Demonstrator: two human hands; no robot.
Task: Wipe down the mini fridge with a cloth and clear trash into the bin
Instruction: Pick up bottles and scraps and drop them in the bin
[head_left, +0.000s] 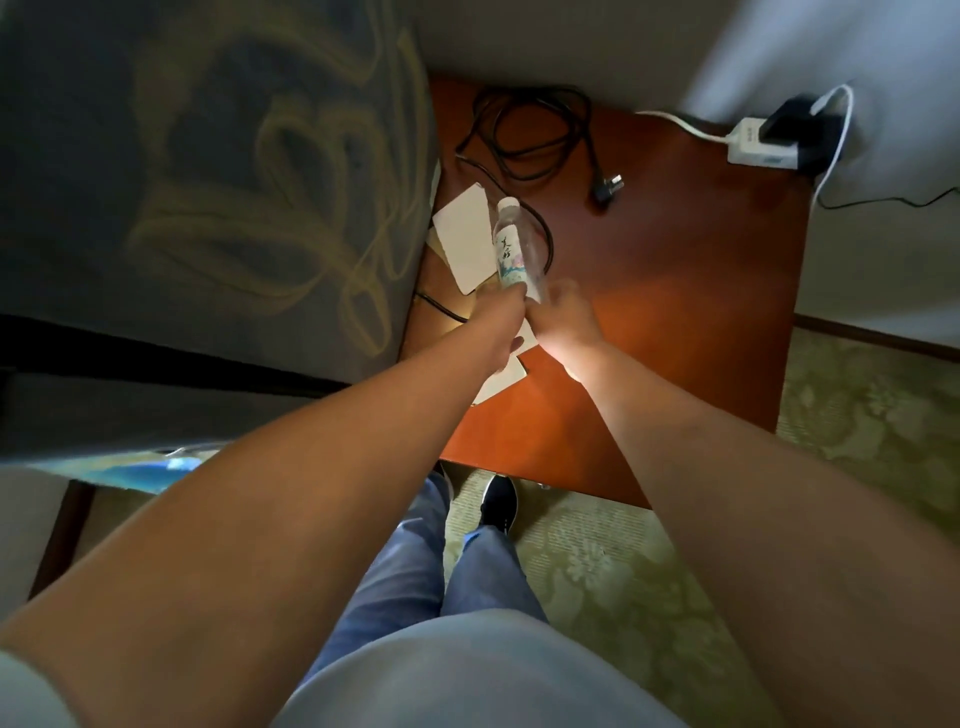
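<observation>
- Both arms reach forward over a reddish wooden desk (675, 291), and the two hands meet near its centre.
- The left hand (501, 312) curls its fingers round the lower end of a clear plastic water bottle (511, 244); the bottle tilts away toward 12 o'clock, with its white cap at the far end.
- The right hand (563, 312) sits just beside the left, at 3 o'clock from it, touching the bottle's base with curled fingers; blur makes the exact grip hard to tell.
- A white card (462, 239) lies flat on the desk at 9 o'clock from the bottle, just beside it.
- A coiled black cable (524, 135) with a plug lies at 12 o'clock, toward the desk's far edge.
- A white power strip (758, 145) sits at the desk's corner at 2 o'clock.
- Another white paper (506, 376) shows under the left wrist.
- A patterned dark fabric surface (208, 182) fills the side at 10 o'clock.
- Jeans and a dark shoe (498, 501) stand on green patterned carpet (623, 582) at 6 o'clock.
</observation>
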